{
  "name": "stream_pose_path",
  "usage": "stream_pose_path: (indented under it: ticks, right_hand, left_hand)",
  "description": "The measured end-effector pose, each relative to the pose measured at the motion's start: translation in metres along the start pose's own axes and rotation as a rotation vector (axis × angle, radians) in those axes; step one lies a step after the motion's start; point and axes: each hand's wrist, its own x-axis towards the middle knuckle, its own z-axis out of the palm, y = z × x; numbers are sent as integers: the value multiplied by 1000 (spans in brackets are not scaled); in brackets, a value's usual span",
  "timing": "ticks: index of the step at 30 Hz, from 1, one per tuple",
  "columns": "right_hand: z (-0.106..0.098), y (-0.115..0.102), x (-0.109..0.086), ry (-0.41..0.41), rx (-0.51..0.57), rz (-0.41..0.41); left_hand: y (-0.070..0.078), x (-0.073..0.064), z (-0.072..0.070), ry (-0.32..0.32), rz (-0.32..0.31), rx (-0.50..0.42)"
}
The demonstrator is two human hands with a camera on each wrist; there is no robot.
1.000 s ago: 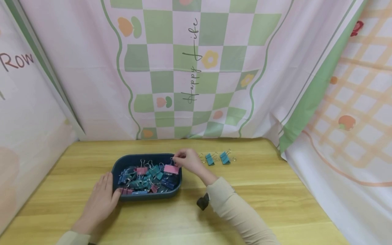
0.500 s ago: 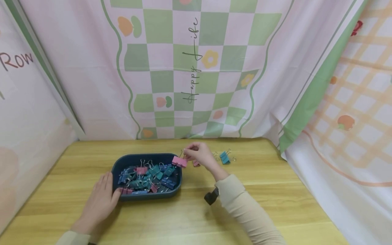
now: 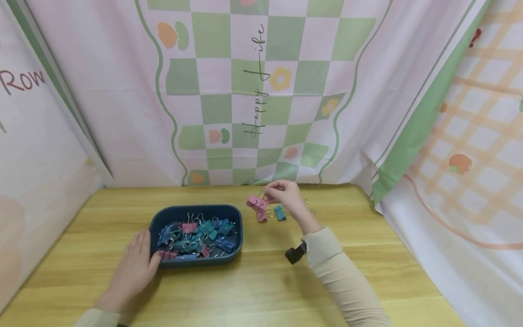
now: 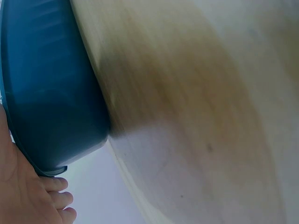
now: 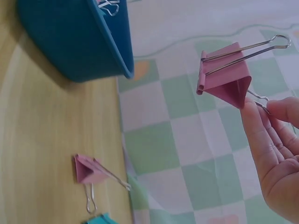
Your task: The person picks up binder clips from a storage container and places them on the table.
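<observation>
By one silver handle, my right hand [image 3: 288,198] pinches a pink binder clip [image 3: 254,202] between thumb and fingers. In the right wrist view that pink clip [image 5: 226,74] hangs in the air, its other handle sticking out. Just beneath it on the table is a second pink clip [image 3: 262,218], with a teal clip [image 3: 279,212] to its right. Wire handles [image 3: 306,201] show past my right hand; the rest of that clip is hidden. My left hand [image 3: 132,268] rests with fairly straight fingers against the left end of a dark blue bin [image 3: 240,236].
Several pink, teal and blue binder clips [image 3: 196,238] lie jumbled inside the bin. The wooden table [image 3: 229,295] ends at a checkered curtain [image 3: 249,109] behind, with more curtains on both sides. A black band [image 3: 295,253] is on my right wrist.
My right hand has lifted the pink binder clip out of the bin's right end and carried it rightward, over the clips on the table. My left hand has stayed at the bin.
</observation>
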Motion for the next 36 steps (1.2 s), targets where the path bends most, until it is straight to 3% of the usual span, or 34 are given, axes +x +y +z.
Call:
stream_pose_path:
  ticks: [19, 28, 36]
  right_hand:
    - [-69, 7, 4, 211, 157, 49]
    - [-106, 25, 3, 302, 331, 52]
    - [-136, 44, -4, 392, 413, 127]
  left_hand:
    - [1, 0, 0, -18, -10, 8]
    - [2, 0, -1, -20, -10, 10]
    - [2, 0, -1, -10, -7, 8]
